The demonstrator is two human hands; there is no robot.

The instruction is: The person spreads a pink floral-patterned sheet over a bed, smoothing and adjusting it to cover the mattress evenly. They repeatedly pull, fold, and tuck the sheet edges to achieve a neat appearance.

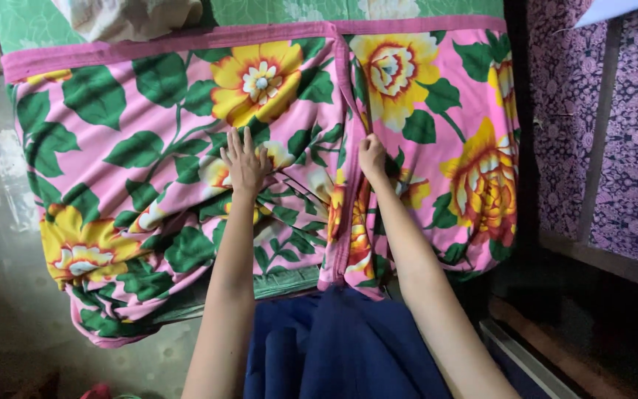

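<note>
- Left hand lies flat, fingers spread, on the floral sheet.
- Right hand pinches the sheet's pink edge seam.
- Bare floor lies open on the left.

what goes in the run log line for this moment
left hand flat on floral sheet | right hand pinching pink seam

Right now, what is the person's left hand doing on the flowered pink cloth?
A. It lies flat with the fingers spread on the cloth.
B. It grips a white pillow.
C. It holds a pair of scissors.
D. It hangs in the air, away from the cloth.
A: the left hand lies open, palm down, on the flowered cloth, while the right hand pinches the pink seam.
</note>
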